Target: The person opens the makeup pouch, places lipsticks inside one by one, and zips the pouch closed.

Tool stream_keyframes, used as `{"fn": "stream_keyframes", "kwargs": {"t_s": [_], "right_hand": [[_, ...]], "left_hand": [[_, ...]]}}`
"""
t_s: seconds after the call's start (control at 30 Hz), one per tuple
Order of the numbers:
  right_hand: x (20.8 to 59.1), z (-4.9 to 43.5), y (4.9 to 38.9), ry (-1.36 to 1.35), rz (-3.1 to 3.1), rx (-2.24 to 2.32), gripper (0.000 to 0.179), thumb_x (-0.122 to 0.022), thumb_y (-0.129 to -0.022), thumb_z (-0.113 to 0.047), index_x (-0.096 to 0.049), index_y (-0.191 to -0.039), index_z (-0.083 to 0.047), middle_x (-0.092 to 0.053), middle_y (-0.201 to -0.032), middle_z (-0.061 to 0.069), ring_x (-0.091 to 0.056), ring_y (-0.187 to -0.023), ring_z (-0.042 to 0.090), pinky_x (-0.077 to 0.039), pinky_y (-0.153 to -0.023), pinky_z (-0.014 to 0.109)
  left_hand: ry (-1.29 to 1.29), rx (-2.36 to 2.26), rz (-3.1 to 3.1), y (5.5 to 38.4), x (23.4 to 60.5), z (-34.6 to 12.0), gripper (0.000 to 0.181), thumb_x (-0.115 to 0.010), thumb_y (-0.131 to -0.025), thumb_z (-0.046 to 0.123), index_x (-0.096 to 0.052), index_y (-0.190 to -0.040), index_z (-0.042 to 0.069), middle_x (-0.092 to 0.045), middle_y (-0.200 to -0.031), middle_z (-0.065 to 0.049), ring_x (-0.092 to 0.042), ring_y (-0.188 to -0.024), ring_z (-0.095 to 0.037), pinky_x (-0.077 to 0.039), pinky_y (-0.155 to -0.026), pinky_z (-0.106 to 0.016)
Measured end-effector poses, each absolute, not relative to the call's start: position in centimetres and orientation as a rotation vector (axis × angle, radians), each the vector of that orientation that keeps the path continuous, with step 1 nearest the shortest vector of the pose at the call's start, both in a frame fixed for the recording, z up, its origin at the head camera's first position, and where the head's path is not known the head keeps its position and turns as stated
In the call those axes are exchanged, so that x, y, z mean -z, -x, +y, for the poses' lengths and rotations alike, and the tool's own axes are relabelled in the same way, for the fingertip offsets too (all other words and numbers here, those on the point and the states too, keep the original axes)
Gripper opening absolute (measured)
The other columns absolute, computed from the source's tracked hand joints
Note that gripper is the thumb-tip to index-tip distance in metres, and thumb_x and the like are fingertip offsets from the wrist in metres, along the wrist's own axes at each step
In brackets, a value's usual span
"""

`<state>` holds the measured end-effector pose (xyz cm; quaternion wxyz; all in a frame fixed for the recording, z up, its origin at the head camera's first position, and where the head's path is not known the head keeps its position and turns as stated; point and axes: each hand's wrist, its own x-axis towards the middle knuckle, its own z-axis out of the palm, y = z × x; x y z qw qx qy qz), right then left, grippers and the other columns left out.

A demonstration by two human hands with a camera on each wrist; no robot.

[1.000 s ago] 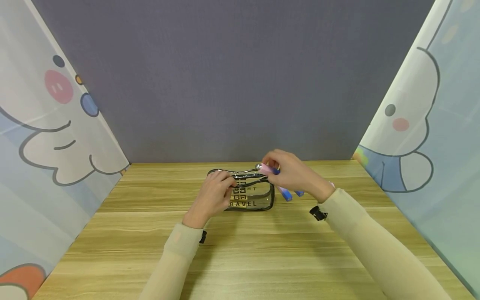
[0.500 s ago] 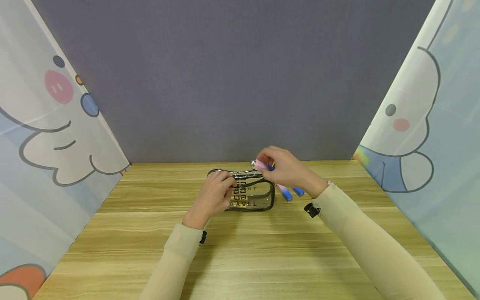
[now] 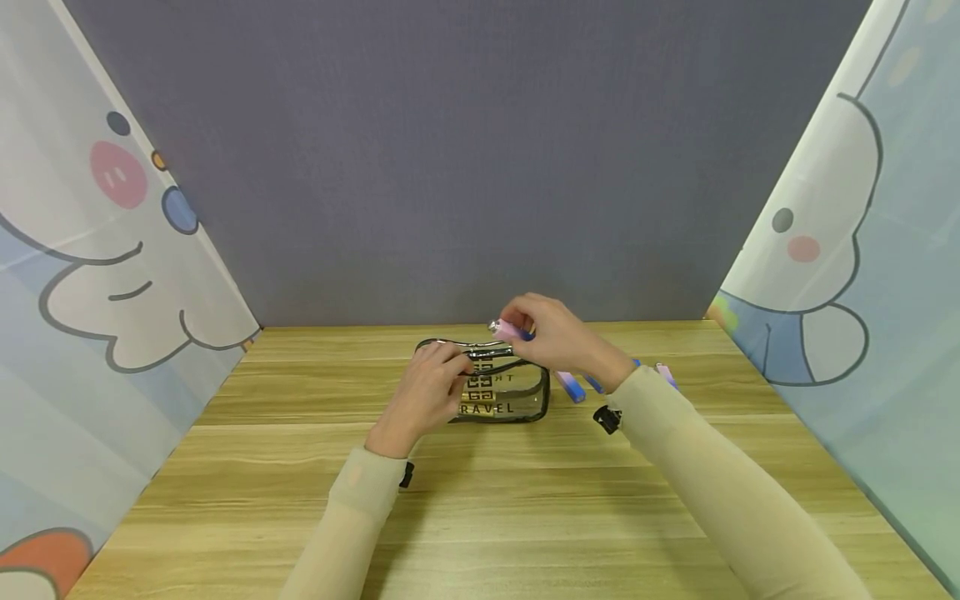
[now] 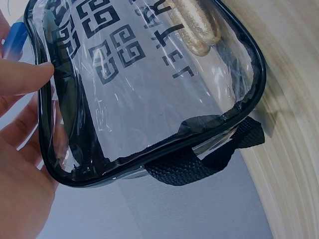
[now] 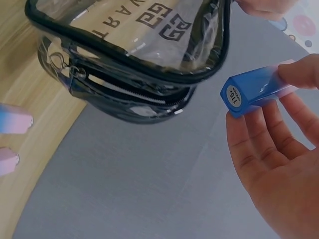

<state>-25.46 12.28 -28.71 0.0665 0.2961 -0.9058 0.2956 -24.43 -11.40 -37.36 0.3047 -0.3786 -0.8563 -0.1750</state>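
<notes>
In the head view a clear pouch [image 3: 525, 392] with black trim stands on the table, printed with black lettering. My left hand [image 3: 426, 379] pinches its top edge, thumb on the near side as the left wrist view shows. Shiny gold capsule-shaped items [image 4: 197, 30] lie inside it. My right hand [image 3: 558, 337] holds a pink-to-blue lipstick tube [image 3: 507, 331] above the pouch's top. A round label marks its blue end in the right wrist view, and its pink end points left. The pouch's zipper [image 5: 124, 92] is parted along the top.
Several similar pink-and-blue tubes lie right of the pouch, among them one tube [image 3: 572, 387] close beside it and another tube [image 3: 666, 375] farther right. A grey panel [image 3: 480, 167] rises behind the wooden table [image 3: 525, 517]. Cartoon-printed curtains [image 3: 817, 200] hang at both sides.
My right hand has moved left over the pouch, carrying the lipstick tube. More tubes now show behind the right forearm. My left hand and the pouch have stayed in place.
</notes>
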Motion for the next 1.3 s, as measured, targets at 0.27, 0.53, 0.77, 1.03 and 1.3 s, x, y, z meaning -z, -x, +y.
{"fn": "stream_keyframes", "kwargs": {"t_s": [0.27, 0.53, 0.77, 1.03, 1.3], "right_hand": [[29.6, 11.6, 25.9, -0.885, -2.739, -0.949, 0.028, -0.07, -0.088, -0.007, -0.067, -0.115, -0.007, -0.061, -0.097, 0.003, -0.058, -0.088, 0.019, -0.051, -0.075, 0.035], [30.4, 11.1, 26.2, -0.876, -2.756, -1.01, 0.024, -0.07, -0.091, -0.007, -0.067, -0.115, -0.007, -0.061, -0.097, 0.002, -0.058, -0.087, 0.019, -0.053, -0.075, 0.035], [31.0, 10.9, 26.5, -0.877, -2.753, -0.939, 0.023, -0.071, -0.092, -0.009, -0.067, -0.114, -0.007, -0.061, -0.097, 0.002, -0.058, -0.087, 0.019, -0.052, -0.076, 0.035], [30.9, 10.6, 26.5, -0.865, -2.807, -0.827, 0.026, -0.07, -0.089, -0.008, -0.068, -0.115, -0.007, -0.06, -0.098, 0.002, -0.056, -0.085, 0.02, -0.05, -0.074, 0.035], [30.4, 10.0, 26.3, -0.884, -2.884, -0.622, 0.027, -0.07, -0.088, -0.009, -0.069, -0.115, -0.01, -0.061, -0.1, 0.0, -0.058, -0.088, 0.019, -0.052, -0.077, 0.036]], "left_hand": [[1.004, 0.457, -2.264, 24.4, 37.3, -11.5, 0.019, -0.075, -0.08, -0.008, -0.072, -0.089, 0.009, -0.067, -0.098, -0.004, -0.062, -0.095, -0.025, -0.05, -0.093, -0.042], [1.017, 0.465, -2.243, 24.5, 37.4, -11.5, 0.019, -0.074, -0.08, -0.008, -0.072, -0.088, 0.009, -0.066, -0.096, -0.003, -0.062, -0.093, -0.025, -0.05, -0.092, -0.042], [1.021, 0.466, -2.24, 24.5, 37.4, -11.5, 0.018, -0.073, -0.082, -0.007, -0.072, -0.088, 0.009, -0.066, -0.096, -0.003, -0.061, -0.094, -0.025, -0.05, -0.092, -0.042], [1.021, 0.466, -2.229, 24.5, 37.5, -11.5, 0.018, -0.073, -0.081, -0.008, -0.072, -0.087, 0.009, -0.066, -0.095, -0.003, -0.062, -0.093, -0.025, -0.05, -0.092, -0.044], [1.014, 0.458, -2.243, 24.5, 37.4, -11.4, 0.018, -0.073, -0.081, -0.007, -0.071, -0.087, 0.009, -0.066, -0.096, -0.003, -0.061, -0.093, -0.025, -0.05, -0.092, -0.043]]}}
